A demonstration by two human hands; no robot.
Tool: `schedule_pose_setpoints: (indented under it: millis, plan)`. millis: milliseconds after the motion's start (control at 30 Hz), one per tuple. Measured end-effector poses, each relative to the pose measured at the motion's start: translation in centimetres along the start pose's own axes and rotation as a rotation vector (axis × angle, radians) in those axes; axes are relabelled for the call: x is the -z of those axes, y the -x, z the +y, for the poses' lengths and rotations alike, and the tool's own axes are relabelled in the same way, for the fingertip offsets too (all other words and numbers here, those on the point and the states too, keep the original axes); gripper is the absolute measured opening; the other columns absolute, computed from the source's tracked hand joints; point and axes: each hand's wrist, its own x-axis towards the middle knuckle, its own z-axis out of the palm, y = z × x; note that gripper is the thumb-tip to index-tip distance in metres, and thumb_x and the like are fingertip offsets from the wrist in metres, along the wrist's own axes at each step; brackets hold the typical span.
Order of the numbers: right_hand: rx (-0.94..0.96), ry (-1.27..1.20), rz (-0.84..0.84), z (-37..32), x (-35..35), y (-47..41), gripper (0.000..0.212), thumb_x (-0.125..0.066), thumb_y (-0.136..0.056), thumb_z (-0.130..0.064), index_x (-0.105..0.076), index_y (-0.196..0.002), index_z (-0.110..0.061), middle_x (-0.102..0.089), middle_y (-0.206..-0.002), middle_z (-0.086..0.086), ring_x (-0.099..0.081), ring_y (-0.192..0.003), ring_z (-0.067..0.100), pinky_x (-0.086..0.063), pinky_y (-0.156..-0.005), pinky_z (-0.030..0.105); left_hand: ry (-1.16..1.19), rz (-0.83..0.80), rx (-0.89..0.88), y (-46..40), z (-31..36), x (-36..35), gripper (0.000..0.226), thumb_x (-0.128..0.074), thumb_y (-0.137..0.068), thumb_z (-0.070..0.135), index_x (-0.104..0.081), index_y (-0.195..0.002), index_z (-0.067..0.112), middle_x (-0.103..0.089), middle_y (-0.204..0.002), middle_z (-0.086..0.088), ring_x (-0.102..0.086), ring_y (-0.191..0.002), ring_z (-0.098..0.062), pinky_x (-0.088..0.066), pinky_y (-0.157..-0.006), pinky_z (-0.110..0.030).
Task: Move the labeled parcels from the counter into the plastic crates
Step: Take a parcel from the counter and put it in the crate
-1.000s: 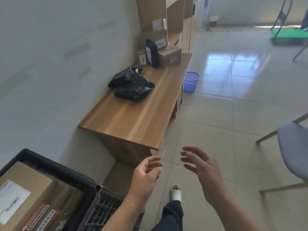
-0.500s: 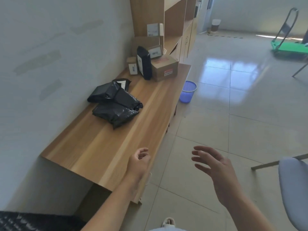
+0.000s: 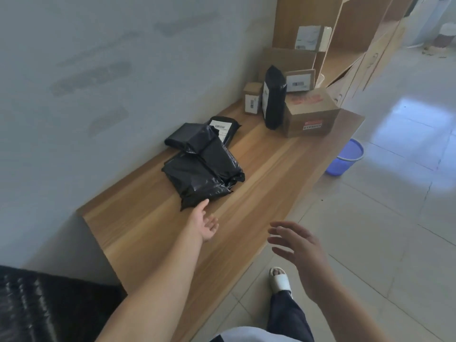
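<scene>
Head view is showing your right hand (image 3: 299, 253) hovering empty, fingers spread, beside the desk (image 3: 259, 183). Your left hand (image 3: 206, 223) is reaching out open, its fingertips just touching the nearest of the black bagged parcels (image 3: 199, 174). Farther along, an upright black parcel (image 3: 273, 97) and cardboard boxes (image 3: 309, 114) are waiting. Nothing is being held, and the crates are barely showing, so plenty is remaining.
</scene>
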Motion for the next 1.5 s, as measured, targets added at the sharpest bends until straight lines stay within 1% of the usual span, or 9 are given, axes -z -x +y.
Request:
schedule_pose_setpoints:
  millis: [167,467,733,867,967,1033,1233,1367,1500]
  plan:
    - [-0.015,0.055,-0.131,-5.6,2.5,-9.3,0.022,-0.061,-0.102,-0.011,-0.081,-0.099,-0.017,-0.08,-0.096,0.005,-0.076,-0.095,0.024,-0.06,-0.088,0.04,0.271,0.123,-0.014,-3.1,1.6,-4.5,0.073,-0.077,-0.093,0.036,-0.043,-0.148,0.004,-0.053,-0.14,-0.016,-0.057,-0.12,-0.03,-0.051,-0.096,-0.041]
    - [-0.176,0.107,-0.268,-9.1,3.4,-20.6,0.022,-0.06,-0.101,-0.011,-0.081,-0.097,-0.015,-0.081,-0.094,0.006,-0.075,-0.098,0.029,-0.057,-0.083,0.039,0.454,0.393,-0.143,-4.6,3.5,-4.7,0.036,-0.062,-0.104,0.02,-0.054,-0.135,0.003,-0.062,-0.113,-0.012,-0.058,-0.122,-0.027,-0.047,-0.104,-0.04]
    - [-0.213,0.28,-0.533,-9.4,-2.9,-22.0,0.013,-0.067,-0.098,-0.013,-0.079,-0.099,-0.018,-0.078,-0.105,0.009,-0.074,-0.098,0.023,-0.058,-0.085,0.037,0.618,0.453,-0.512,5.2,7.2,1.4,0.014,-0.062,-0.099,0.016,-0.067,-0.112,0.015,-0.068,-0.123,-0.014,-0.069,-0.107,-0.036,-0.06,-0.08,-0.048]
    - [0.068,0.555,-0.752,-9.5,-6.6,-20.2,0.039,-0.076,-0.091,-0.017,-0.066,-0.129,-0.026,-0.065,-0.13,-0.004,-0.062,-0.115,0.013,-0.05,-0.093,0.033,0.596,0.43,-0.566,10.9,8.8,2.8,0.026,-0.06,-0.101,0.012,-0.063,-0.127,0.008,-0.063,-0.135,-0.018,-0.066,-0.116,-0.035,-0.06,-0.079,-0.047]
    - [0.57,0.96,-0.835,-9.1,-10.1,-17.7,0.082,-0.081,-0.085,-0.034,-0.039,-0.155,-0.033,-0.04,-0.154,-0.01,-0.035,-0.143,0.016,-0.032,-0.115,0.037,0.591,0.351,-0.559,14.6,8.7,3.4,0.038,-0.061,-0.102,0.011,-0.057,-0.139,0.006,-0.061,-0.141,-0.02,-0.066,-0.121,-0.036,-0.06,-0.085,-0.046]
    - [0.933,1.138,-0.8,-8.7,-12.4,-15.6,0.093,-0.08,-0.084,-0.044,-0.029,-0.16,-0.033,-0.028,-0.165,-0.007,-0.017,-0.156,0.021,-0.015,-0.124,0.047,0.585,0.259,-0.516,16.7,8.1,3.7,0.035,-0.06,-0.102,0.013,-0.06,-0.136,0.005,-0.068,-0.129,-0.02,-0.076,-0.101,-0.035,-0.064,-0.071,-0.044]
    - [1.367,1.154,-0.643,-8.2,-17.4,-12.8,0.061,-0.093,-0.07,-0.018,-0.07,-0.127,-0.01,-0.071,-0.127,0.01,-0.061,-0.128,0.043,-0.039,-0.11,0.064,0.613,0.078,-0.391,20.1,5.9,5.0,0.025,-0.054,-0.102,0.012,-0.062,-0.123,0.003,-0.071,-0.096,-0.018,-0.071,-0.08,-0.032,-0.065,-0.058,-0.04]
    - [1.107,1.171,-0.721,-8.2,-18.6,-11.3,0.031,-0.083,-0.081,-0.019,-0.072,-0.11,-0.021,-0.073,-0.098,-0.003,-0.068,-0.092,0.027,-0.05,-0.084,0.04,0.593,0.085,-0.435,21.1,5.6,7.6,0.016,-0.054,-0.101,0.011,-0.065,-0.107,0.002,-0.068,-0.106,-0.019,-0.069,-0.098,-0.035,-0.065,-0.076,-0.046]
    - [0.274,0.872,-0.81,-7.9,-18.7,-11.2,0.016,-0.086,-0.083,-0.017,-0.076,-0.095,-0.019,-0.081,-0.089,-0.003,-0.078,-0.075,0.015,-0.057,-0.061,0.026,0.746,0.351,-0.855,21.9,6.0,12.9,0.015,-0.057,-0.102,0.01,-0.06,-0.116,0.009,-0.063,-0.118,-0.012,-0.067,-0.108,-0.027,-0.059,-0.082,-0.037]
